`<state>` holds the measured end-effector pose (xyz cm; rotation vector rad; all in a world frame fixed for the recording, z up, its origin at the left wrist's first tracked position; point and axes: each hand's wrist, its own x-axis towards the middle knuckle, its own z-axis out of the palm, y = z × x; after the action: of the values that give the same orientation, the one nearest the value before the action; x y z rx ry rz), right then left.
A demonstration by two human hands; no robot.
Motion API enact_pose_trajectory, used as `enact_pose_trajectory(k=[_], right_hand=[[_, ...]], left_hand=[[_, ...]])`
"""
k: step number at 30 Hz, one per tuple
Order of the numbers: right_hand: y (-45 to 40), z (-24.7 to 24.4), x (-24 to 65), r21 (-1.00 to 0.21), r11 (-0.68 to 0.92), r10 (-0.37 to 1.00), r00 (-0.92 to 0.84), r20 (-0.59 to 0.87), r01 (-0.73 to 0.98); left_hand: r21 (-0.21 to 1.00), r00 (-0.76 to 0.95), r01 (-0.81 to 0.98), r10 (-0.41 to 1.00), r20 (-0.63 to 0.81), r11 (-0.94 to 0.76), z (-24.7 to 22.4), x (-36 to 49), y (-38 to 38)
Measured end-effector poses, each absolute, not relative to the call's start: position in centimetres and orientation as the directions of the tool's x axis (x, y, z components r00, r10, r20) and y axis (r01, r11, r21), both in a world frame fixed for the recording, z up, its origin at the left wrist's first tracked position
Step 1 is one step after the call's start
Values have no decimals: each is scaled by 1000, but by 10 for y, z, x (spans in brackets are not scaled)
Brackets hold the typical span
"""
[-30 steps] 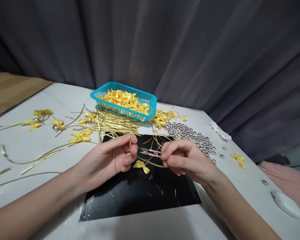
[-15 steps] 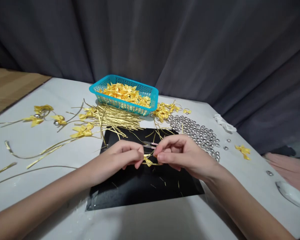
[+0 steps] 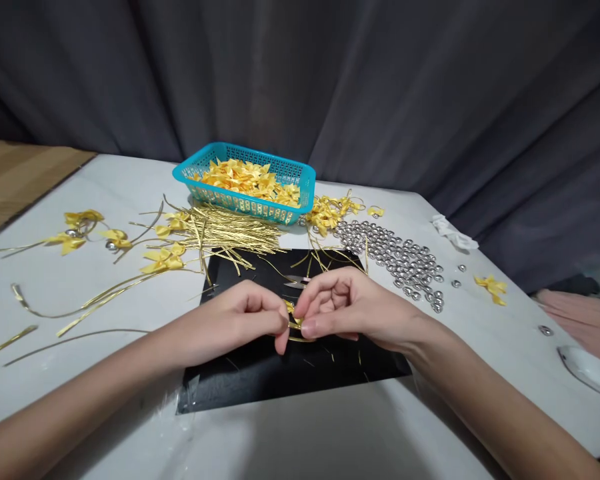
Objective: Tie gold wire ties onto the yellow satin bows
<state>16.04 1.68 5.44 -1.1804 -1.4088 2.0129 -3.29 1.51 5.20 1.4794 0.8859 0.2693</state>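
Note:
My left hand (image 3: 253, 320) and my right hand (image 3: 343, 303) are close together over a black mat (image 3: 290, 370). Both are closed in a pinch on one gold cord (image 3: 295, 326), which spans the small gap between the fingertips. A yellow ribbon bow (image 3: 291, 308) shows in that gap, mostly covered by the fingers. Just beyond my right hand lies a pair of small scissors (image 3: 295, 282), its blades pointing left and its handle end hidden.
Behind the mat stands a blue basket (image 3: 245, 208) of yellow bows, with a pile of gold cords (image 3: 235, 230) before it. Silver beads (image 3: 405, 263) spread to the right. Tied bows (image 3: 165, 258) lie left. A white computer mouse (image 3: 587, 369) sits far right.
My hands have drawn closer together, and the right fingertips have moved left along the cord. Less of the bow shows now, and more of the scissors is visible.

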Motion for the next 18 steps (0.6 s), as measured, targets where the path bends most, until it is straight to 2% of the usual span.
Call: enact_pose_trajectory(k=[10,18], right_hand=[[16,52,161,-883,-409,659,-594,-461,232],[16,51,161,-870,-431,649,-588,-482,238]], left_hand=[[912,704,398,604,-373,100,52,-32,14],[911,692,393,612,-383,126,54,-30,12]])
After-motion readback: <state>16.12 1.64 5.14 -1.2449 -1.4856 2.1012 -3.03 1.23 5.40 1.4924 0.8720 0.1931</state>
